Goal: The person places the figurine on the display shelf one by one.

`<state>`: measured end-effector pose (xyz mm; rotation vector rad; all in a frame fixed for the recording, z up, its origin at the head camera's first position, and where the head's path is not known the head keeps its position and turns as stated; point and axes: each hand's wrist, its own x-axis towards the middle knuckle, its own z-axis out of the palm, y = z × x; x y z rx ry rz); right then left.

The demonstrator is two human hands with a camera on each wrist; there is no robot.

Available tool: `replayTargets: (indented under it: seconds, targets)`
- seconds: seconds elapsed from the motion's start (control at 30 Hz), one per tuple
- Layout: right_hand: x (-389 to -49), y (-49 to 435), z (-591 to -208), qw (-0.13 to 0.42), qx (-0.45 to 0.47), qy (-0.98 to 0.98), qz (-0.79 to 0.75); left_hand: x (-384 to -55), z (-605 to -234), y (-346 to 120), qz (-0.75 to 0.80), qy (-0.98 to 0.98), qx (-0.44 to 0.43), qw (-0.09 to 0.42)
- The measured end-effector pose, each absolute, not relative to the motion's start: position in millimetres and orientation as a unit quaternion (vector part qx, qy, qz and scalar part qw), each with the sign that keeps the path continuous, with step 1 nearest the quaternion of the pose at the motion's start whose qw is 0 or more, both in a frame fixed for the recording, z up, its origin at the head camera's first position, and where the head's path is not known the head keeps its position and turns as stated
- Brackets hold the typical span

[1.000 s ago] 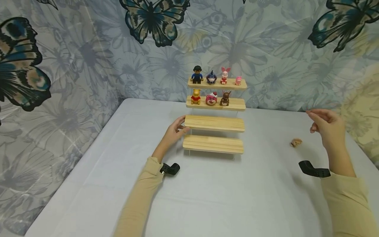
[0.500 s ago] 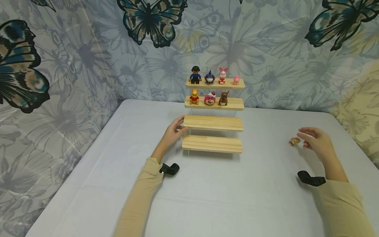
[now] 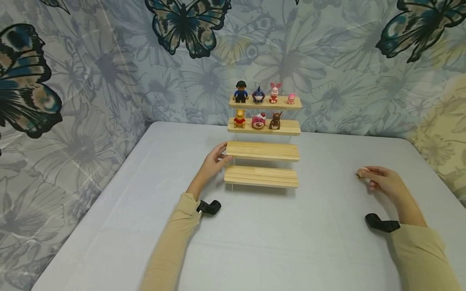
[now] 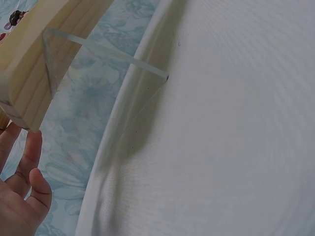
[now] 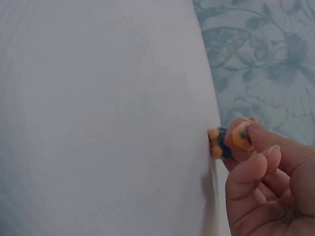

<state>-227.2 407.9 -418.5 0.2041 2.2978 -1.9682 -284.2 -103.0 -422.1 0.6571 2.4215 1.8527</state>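
In the head view, a tiered wooden display stand with clear supports stands mid-table. My left hand holds the left end of its third tier from the top, thumb at the front edge and fingers at the end. The left wrist view has the left hand's fingertips against the wooden board. Far to the right, my right hand pinches a small toy figurine between thumb and fingers. Orange and blue parts of the figurine stick out in the right wrist view; the fingers hide the rest.
Several toy figures, including a dark-haired one in blue, occupy the top tier. On the second tier sit a yellow bear in red, a pink bear and a brown figure. Patterned cloth hangs behind the white table.
My right hand has come down and left to the figurine on the table and taken it between thumb and fingers. The left hand stays at the stand.
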Motion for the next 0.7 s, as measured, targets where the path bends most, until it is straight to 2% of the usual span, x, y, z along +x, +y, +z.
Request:
replayTargets:
  seconds: [0.27,0.53,0.7]
  targets:
    - [-227.6,398.6,-421.2,0.033,0.056,0.719,-0.692,-287.6,-427.2,-104.2,0.596,0.774,0.214,0.004]
    - [-230.7,398.5,-424.7,0.054,0.055,0.722,-0.688,-268.5,-399.7,-101.7,0.597,0.773,0.215,0.016]
    - [-229.4,396.8,-422.7,0.058,0.057,0.725,-0.684,-269.0,-399.9,-101.2,0.594,0.775,0.213,0.008]
